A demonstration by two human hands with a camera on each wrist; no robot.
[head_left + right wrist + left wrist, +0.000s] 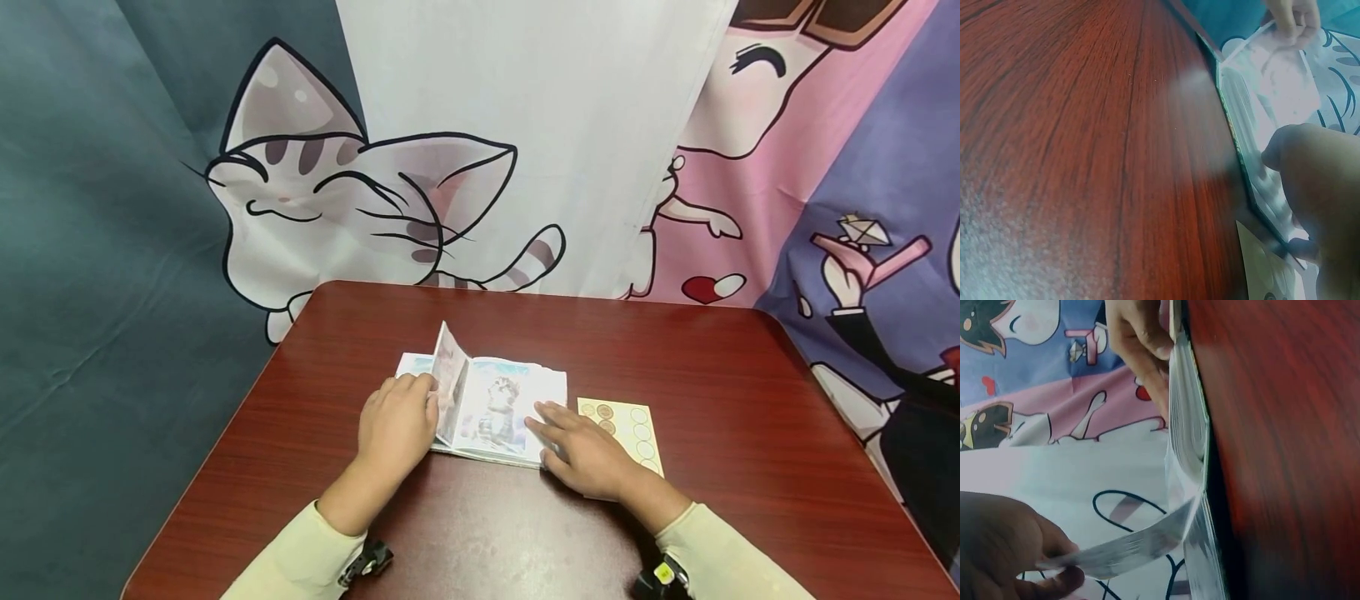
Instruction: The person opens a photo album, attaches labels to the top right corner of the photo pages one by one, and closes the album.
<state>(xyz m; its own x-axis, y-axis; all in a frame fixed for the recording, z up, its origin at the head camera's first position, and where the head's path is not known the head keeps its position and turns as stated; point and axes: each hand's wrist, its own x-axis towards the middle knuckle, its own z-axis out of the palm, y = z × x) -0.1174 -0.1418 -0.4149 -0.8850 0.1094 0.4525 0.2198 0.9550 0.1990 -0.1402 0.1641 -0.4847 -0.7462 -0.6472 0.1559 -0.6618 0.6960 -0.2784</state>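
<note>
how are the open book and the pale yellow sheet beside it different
The open book is larger than the pale yellow sheet. The book has many pages, with one page raised in the left hand; the sheet lies flat. The book shows an animal picture; the sheet carries circles. Both rest on the table.

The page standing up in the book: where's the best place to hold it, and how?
I'd pinch the page by its free edge, coming from the left, thumb on one face and finger on the other. It stands up from the open book, joined at the fold, so both faces can be reached. The left hand pinches it that way.
</note>
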